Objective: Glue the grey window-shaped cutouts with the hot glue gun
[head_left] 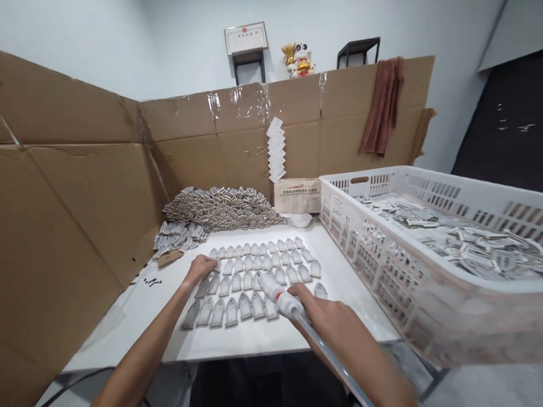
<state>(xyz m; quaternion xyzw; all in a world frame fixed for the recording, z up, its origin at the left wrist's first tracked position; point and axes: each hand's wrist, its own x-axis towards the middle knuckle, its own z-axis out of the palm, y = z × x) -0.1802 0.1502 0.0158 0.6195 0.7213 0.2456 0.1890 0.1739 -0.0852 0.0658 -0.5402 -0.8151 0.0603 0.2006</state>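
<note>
Rows of small grey-white pieces with pointed tops (230, 312) lie flat on the white table (350, 321). My left hand (203, 269) is at the left end of the second row, its fingertips pinched on one of these pieces (217, 265). Wrapped in my right hand (325, 313) is a white cylindrical tool (279, 295) with an orange ring. A clear tube (337, 365) runs back from it along my forearm. The tool's front end hangs over the middle of the lower rows and hides some pieces.
A big heap of similar pieces (221, 207) rests against the cardboard wall (180, 120) at the back left. On the right stands a white plastic crate (360, 256) holding many more. A small white bowl (301, 220) sits before a folded newspaper (297, 196).
</note>
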